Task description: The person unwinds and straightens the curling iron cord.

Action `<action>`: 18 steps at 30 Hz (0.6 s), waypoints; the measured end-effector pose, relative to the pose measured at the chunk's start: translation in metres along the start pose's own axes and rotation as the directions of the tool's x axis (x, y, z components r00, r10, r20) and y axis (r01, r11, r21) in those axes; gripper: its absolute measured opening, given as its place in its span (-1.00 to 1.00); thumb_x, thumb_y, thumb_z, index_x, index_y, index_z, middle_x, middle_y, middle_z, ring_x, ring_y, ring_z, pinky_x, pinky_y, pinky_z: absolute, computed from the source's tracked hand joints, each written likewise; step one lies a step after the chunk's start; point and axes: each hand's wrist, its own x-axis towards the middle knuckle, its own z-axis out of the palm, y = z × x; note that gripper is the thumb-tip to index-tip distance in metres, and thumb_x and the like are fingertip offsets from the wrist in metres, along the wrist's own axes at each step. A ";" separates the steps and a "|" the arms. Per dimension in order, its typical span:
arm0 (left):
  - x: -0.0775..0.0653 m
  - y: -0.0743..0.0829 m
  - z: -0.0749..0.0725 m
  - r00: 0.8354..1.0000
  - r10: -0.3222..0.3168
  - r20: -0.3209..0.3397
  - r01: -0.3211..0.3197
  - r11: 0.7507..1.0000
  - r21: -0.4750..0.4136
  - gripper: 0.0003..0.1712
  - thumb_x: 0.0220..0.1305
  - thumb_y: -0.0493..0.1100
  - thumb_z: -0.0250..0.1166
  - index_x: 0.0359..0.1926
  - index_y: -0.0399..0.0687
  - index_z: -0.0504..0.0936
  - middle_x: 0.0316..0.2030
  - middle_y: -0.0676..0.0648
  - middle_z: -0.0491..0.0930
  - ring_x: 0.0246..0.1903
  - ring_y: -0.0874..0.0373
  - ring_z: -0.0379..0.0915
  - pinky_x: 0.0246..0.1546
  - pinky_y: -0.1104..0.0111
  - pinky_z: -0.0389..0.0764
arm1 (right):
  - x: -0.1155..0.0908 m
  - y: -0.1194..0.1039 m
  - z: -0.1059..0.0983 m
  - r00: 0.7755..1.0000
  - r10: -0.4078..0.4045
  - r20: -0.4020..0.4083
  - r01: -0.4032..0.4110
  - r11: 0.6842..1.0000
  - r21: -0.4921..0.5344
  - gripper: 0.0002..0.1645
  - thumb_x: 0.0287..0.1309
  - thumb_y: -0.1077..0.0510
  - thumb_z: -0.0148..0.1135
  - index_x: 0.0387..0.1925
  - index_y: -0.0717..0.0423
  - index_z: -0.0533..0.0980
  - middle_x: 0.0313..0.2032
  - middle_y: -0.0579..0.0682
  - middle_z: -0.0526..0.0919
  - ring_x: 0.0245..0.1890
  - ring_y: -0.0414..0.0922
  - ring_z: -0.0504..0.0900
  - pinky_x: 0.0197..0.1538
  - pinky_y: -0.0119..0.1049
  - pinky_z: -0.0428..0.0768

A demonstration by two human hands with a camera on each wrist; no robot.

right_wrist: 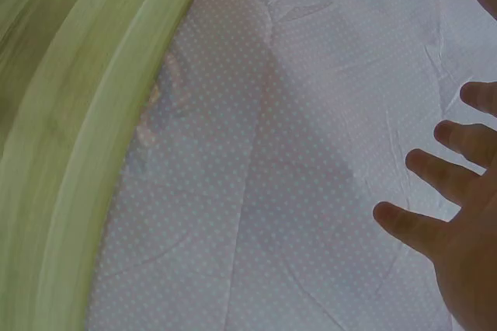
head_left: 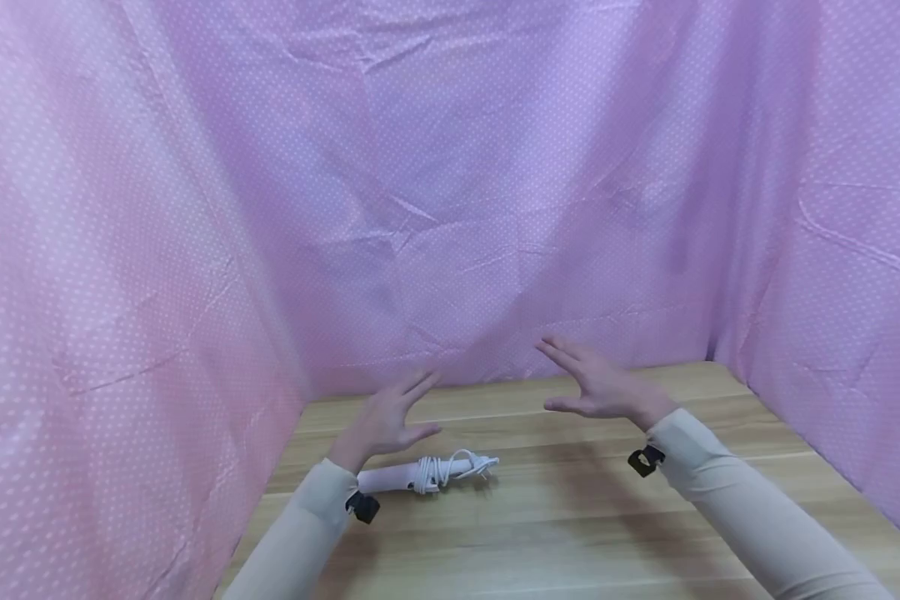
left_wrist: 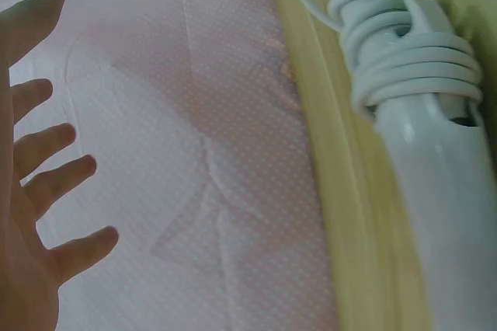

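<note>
A long white corded appliance point(head_left: 387, 477), slim like a hair styling iron, lies on the wooden table. Its white cord point(left_wrist: 419, 67) is wound round it in several loops, and the plug end points right in the head view. My left hand point(head_left: 381, 423) is raised above and just behind the appliance, fingers spread, holding nothing. Part of the appliance's left end is hidden behind the left wrist. Off to the right, my right hand point(head_left: 603, 385) hovers over the table's far part with fingers extended and thumb apart. Both palms face inward.
Pink dotted cloth point(head_left: 495, 208) hangs behind the table point(head_left: 525, 533) and along both sides. The cloth meets the table's back edge. Each wrist wears a small black camera mount point(head_left: 647, 460) over a light sleeve point(head_left: 750, 508).
</note>
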 end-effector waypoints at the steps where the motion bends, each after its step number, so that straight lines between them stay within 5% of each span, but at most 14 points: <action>1: -0.003 0.000 0.001 1.000 -0.019 0.013 0.019 1.000 -0.017 -0.02 0.15 0.32 0.29 0.50 0.24 0.09 0.45 -0.07 0.21 0.30 -0.13 0.32 0.15 -0.05 0.45 | 0.000 0.000 0.002 1.000 0.003 -0.007 -0.003 1.000 0.023 0.14 0.10 -0.33 0.29 0.52 0.03 -0.01 0.47 0.23 0.09 0.42 0.24 0.16 0.35 0.20 0.21; 9: -0.030 -0.011 0.015 0.995 -0.052 0.080 0.060 0.992 -0.107 -0.17 0.21 0.31 0.26 0.41 0.09 0.32 0.30 -0.10 0.44 0.24 -0.07 0.40 0.19 0.03 0.44 | 0.004 -0.003 0.017 0.996 0.024 -0.083 -0.014 0.992 0.122 -0.03 0.13 -0.19 0.34 0.43 0.16 0.19 0.34 0.20 0.37 0.28 0.18 0.40 0.29 0.16 0.34; 18: -0.063 -0.023 0.033 0.971 -0.158 0.181 0.189 0.967 -0.173 -0.28 0.22 0.25 0.29 0.35 0.12 0.41 0.29 0.05 0.45 0.27 0.02 0.37 0.25 0.05 0.39 | 0.005 -0.005 0.037 0.993 0.039 -0.113 -0.011 0.970 0.244 -0.17 0.16 -0.09 0.35 0.35 0.18 0.30 0.16 0.12 0.57 0.01 0.01 0.61 0.01 -0.04 0.60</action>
